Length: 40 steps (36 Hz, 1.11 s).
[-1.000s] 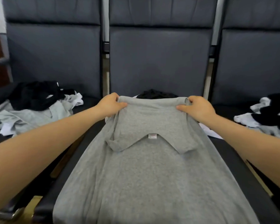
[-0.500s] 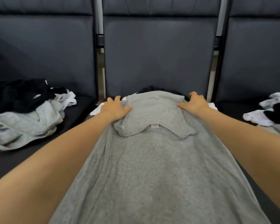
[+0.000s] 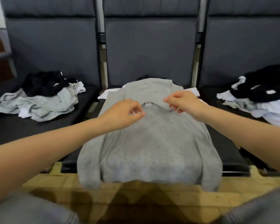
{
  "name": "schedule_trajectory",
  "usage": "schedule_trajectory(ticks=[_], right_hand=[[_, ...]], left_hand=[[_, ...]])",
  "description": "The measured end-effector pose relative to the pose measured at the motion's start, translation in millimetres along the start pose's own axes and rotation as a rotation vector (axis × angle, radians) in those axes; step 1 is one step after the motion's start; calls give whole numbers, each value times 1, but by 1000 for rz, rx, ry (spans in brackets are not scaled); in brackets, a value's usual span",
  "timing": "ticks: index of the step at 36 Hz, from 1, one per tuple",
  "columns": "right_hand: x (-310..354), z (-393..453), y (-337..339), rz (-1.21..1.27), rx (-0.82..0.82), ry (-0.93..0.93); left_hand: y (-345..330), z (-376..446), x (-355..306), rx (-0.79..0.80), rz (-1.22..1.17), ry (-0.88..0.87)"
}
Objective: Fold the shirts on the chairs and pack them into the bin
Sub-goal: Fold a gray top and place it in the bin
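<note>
A grey shirt point(image 3: 152, 143) lies flat on the middle chair seat point(image 3: 229, 159). Its top part is folded down toward me as a flap point(image 3: 145, 92), and its lower end hangs over the seat's front edge. My left hand point(image 3: 126, 110) hovers at the flap's left corner, and that corner is hidden under it. My right hand point(image 3: 182, 101) hovers at the flap's right corner with its fingertips close to the cloth. The fingers of both hands are loosely curled and I see nothing gripped in them. No bin is in view.
A heap of black, grey and white clothes point(image 3: 40, 97) lies on the left chair. Another black and white heap point(image 3: 262, 94) lies on the right chair. White cloth point(image 3: 110, 92) shows under the grey shirt. Tall chair backs point(image 3: 150, 46) close off the rear.
Both hands have let go of the fold at the far end and drawn back toward me, over the flap's near corners. The view has pulled back and now shows the shirt's hanging end.
</note>
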State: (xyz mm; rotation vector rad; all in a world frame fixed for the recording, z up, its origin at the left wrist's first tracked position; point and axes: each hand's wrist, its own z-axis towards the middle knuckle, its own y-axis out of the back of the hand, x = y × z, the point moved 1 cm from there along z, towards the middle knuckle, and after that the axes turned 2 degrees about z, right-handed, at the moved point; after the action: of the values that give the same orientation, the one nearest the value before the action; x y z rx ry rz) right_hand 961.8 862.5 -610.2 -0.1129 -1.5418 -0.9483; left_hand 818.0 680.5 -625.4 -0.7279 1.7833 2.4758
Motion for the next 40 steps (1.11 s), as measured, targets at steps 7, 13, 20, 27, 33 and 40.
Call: schedule_trajectory(ticks=[7, 13, 20, 27, 33, 40], right_hand=[[-14, -93, -15, -773, 560, 247], [-21, -89, -9, -704, 617, 207], [-24, -64, -7, -825, 313, 216], [-24, -45, -28, -868, 123, 273], [-7, -69, -49, -591, 122, 270], [-15, -85, -58, -795, 218, 159]], left_hand=[[-10, -76, -8, 414, 329, -180], [-17, -86, 15, 383, 191, -229], [-5, -68, 27, 158, 99, -27], [-4, -52, 30, 34, 246, 76], [-6, -60, -5, 163, 164, 22], [-13, -74, -2, 282, 291, -28]])
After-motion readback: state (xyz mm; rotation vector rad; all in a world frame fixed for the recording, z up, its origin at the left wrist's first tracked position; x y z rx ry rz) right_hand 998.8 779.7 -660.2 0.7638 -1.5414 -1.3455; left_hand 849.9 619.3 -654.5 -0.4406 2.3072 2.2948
